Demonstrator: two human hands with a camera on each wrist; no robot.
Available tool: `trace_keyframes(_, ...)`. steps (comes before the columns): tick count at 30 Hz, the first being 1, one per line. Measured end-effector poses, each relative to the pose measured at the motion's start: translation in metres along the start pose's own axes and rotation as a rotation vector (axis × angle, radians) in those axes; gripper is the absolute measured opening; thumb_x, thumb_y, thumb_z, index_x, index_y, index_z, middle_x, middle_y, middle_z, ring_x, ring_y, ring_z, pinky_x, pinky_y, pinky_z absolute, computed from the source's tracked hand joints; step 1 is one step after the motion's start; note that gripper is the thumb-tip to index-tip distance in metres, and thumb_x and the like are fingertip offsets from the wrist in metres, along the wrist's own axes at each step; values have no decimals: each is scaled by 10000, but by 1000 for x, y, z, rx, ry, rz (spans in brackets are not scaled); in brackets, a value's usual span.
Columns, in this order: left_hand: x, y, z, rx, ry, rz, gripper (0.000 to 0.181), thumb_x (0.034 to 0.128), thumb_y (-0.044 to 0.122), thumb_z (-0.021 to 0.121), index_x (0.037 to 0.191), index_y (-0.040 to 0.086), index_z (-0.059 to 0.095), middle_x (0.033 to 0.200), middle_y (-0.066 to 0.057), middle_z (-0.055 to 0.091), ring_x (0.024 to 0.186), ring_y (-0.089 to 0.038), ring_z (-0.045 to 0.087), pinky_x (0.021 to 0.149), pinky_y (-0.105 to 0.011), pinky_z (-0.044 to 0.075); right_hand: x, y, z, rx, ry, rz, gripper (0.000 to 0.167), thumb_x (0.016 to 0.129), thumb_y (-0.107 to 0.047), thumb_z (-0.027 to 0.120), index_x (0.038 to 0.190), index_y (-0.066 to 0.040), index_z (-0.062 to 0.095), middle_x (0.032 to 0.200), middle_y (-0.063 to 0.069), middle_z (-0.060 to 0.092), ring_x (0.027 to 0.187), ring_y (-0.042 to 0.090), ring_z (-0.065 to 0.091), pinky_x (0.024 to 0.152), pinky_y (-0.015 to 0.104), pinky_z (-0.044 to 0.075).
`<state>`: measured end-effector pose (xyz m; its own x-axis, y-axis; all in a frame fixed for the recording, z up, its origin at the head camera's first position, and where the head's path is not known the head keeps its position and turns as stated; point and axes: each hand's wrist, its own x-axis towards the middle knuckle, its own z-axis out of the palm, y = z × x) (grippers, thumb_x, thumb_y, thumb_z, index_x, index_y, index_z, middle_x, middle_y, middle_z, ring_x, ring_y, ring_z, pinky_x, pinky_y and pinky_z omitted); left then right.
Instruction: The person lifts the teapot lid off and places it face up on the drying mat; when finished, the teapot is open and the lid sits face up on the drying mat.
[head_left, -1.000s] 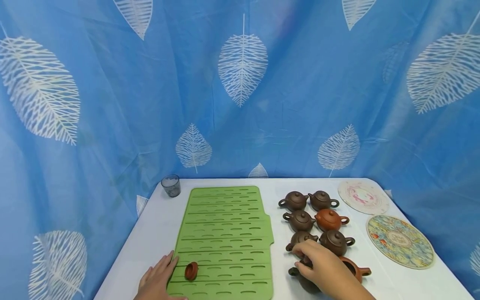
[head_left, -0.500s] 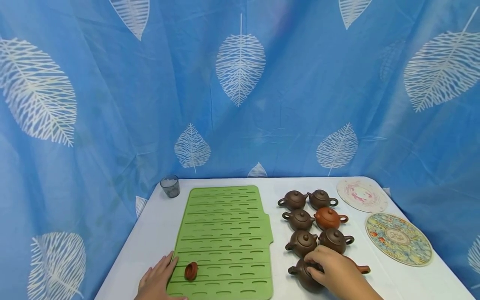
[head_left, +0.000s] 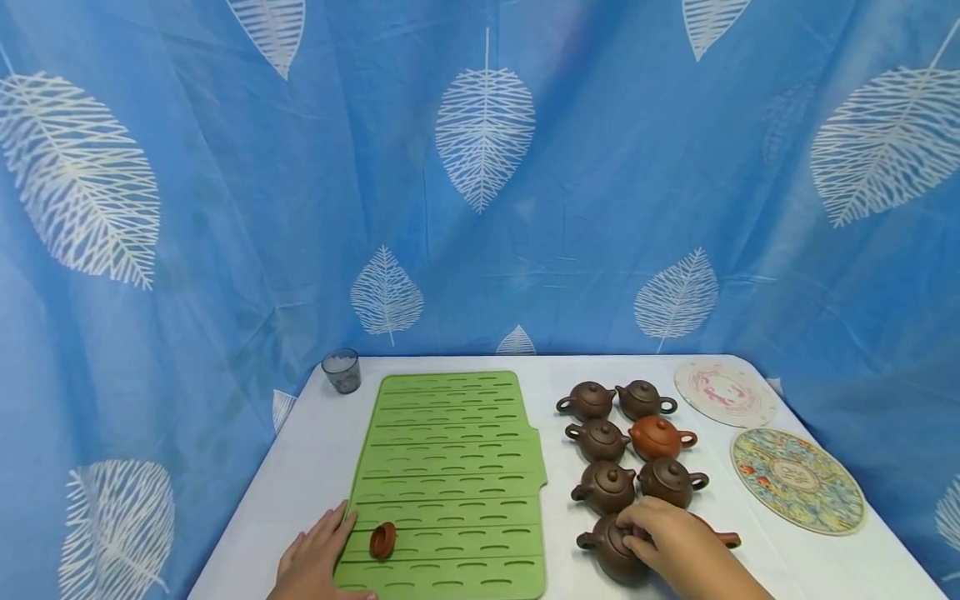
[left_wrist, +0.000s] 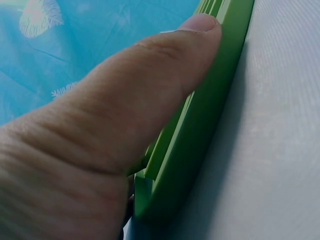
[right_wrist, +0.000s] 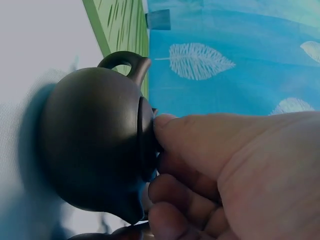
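My right hand point(head_left: 667, 537) pinches the lid point(right_wrist: 147, 137) of the nearest dark brown teapot point(head_left: 617, 560) between thumb and fingers. The lid sits at the teapot's mouth; its knob is hidden by the fingers. This teapot stands upright on the white table, handle toward the left. My left hand point(head_left: 318, 554) rests with straight fingers at the left edge of a green slatted mat point(head_left: 450, 458), and its thumb point(left_wrist: 165, 65) lies over the mat's rim in the left wrist view. On the mat lies a small reddish-brown lid point(head_left: 382, 542), tipped on its side.
Several lidded dark teapots point(head_left: 591, 400) and one orange-red teapot point(head_left: 658, 437) stand in two columns. Another reddish teapot point(head_left: 727, 540) is mostly hidden behind my right hand. Two round patterned mats point(head_left: 798, 482) lie at the right, a grey glass point(head_left: 342, 372) at the back left.
My right hand has moved slightly right, away from the third-row teapot, which now shows fully. Its fingers have settled with the lid on the nearest dark teapot. My left hand stays put.
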<state>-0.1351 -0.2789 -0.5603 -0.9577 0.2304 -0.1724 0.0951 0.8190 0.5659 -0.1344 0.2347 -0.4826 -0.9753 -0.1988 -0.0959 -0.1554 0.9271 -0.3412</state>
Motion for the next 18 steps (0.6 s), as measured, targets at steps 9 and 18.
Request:
trace_keyframes(9,0,-2,2,13,-1,1,1162,751,645,859,1568,-55,420,1662,-311,300,1504,-581,285,1211,-840,232,0,-1,-3,67,-26,96,181,893,-259,834,961,-329,682,893,-178,577,803,5,524,697,266,587)
trace_keyframes(18,1,-1,0,10,1,1,1162,751,638,864,1572,-51,414,1664,-310,294,1503,-584,282,1207,-842,230,0,-3,-10,137,86,9,154,916,-255,811,999,-316,697,924,-203,620,834,-40,556,679,223,598)
